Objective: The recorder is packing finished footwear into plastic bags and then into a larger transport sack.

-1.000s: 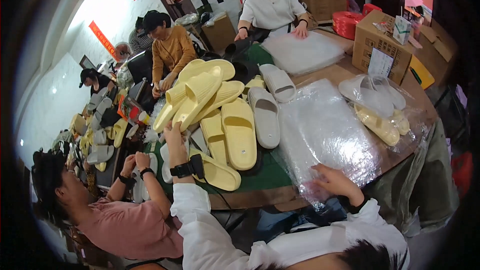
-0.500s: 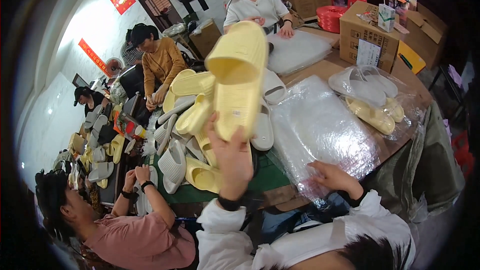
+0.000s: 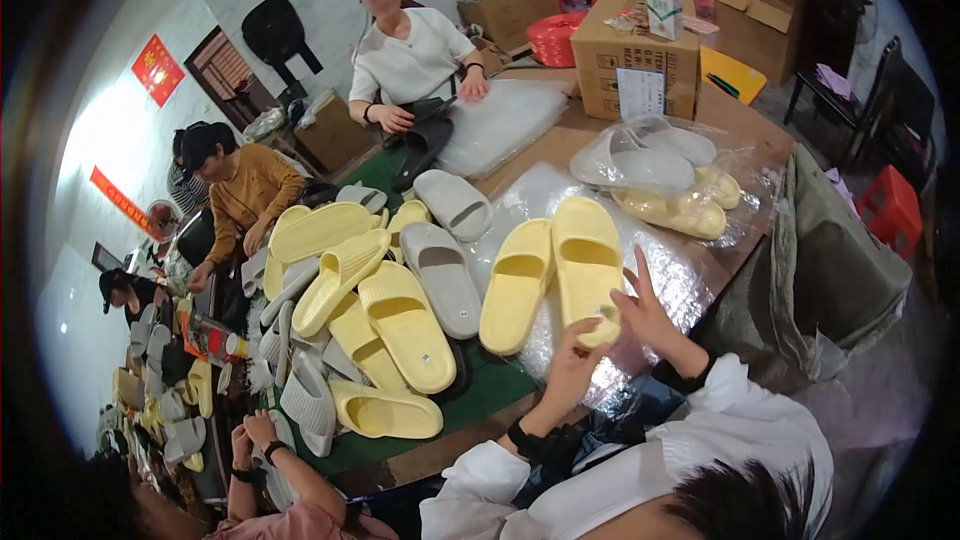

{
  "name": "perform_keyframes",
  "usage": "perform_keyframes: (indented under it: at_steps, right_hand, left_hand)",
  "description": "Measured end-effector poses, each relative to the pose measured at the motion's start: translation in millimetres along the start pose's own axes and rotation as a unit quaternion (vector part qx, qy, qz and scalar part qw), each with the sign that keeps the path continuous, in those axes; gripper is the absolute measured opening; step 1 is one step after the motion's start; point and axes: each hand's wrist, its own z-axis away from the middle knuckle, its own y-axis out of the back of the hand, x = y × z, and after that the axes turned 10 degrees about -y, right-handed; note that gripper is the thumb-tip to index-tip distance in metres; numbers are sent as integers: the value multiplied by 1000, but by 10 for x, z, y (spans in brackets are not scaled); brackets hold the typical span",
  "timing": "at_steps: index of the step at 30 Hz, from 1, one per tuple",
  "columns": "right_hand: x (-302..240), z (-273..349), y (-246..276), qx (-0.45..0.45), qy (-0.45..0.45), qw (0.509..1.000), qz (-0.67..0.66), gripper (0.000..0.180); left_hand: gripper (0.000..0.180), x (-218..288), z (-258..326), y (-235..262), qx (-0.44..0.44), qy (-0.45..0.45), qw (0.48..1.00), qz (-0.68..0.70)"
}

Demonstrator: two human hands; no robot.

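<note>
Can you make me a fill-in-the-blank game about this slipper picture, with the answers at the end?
1. The person's left hand and right hand are both at a slipper coloured ____.
2. Beneath that slipper are clear, shiny sheets made of ____.
3. A small carton stands on ____ of the brown cardboard box.
4. At the back of the table, the co-worker with a black cap wears a top coloured ____.

Missing words: yellow; plastic; top; white.

Slipper pair point(image 3: 587, 265) now seemingly atop plastic point(image 3: 678, 270)
</note>
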Motion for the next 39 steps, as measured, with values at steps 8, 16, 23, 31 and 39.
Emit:
perform_keyframes:
  at_steps: [8,16,23,31,39]
  right_hand:
    - [83,-392,234,78,201,974,65,77]
    - [-98,-276,94,183,303,742,570,51]
    - [-87,-546,-446,-53,142,748,646,58]
    - [-117,-1012,-554,-92,118,743,652,58]
    - [-436,-681,-179,-82,179,867,458,39]
  left_hand:
    - [54,114,37,48,-208,-157,910,-322]
    - [24,-170,308,104,-193,-181,790,-554]
    - [27,-305,352,-73,-207,-208,695,-657]
    - [45,-314,305,8,-245,-172,683,-667]
    - [51,-230,329,-23,-244,-114,740,-617]
